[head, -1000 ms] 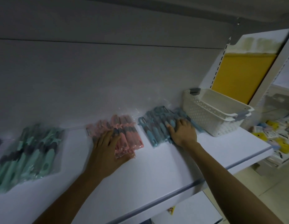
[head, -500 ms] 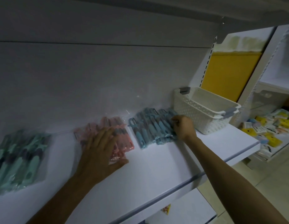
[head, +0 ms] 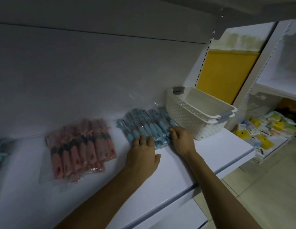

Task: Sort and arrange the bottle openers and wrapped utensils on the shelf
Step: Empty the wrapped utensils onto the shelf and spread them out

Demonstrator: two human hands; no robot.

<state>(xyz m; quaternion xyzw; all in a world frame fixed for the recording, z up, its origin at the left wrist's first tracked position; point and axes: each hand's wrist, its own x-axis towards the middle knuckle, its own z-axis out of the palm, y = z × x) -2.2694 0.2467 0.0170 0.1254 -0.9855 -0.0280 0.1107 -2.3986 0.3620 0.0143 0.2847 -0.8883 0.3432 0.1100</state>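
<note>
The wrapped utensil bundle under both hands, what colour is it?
The wrapped utensil bundle is blue, in clear plastic; the head view shows it best.

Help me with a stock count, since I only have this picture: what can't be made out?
Head view throughout.
Teal packs: cut off by the left edge, blurred; no count.
Blue packs: near ends under the left hand and right hand; whether the right one pinches them is hidden.
White basket: floor behind its near wall.
Packets on the far right shelf: too small and dim to read.
</note>
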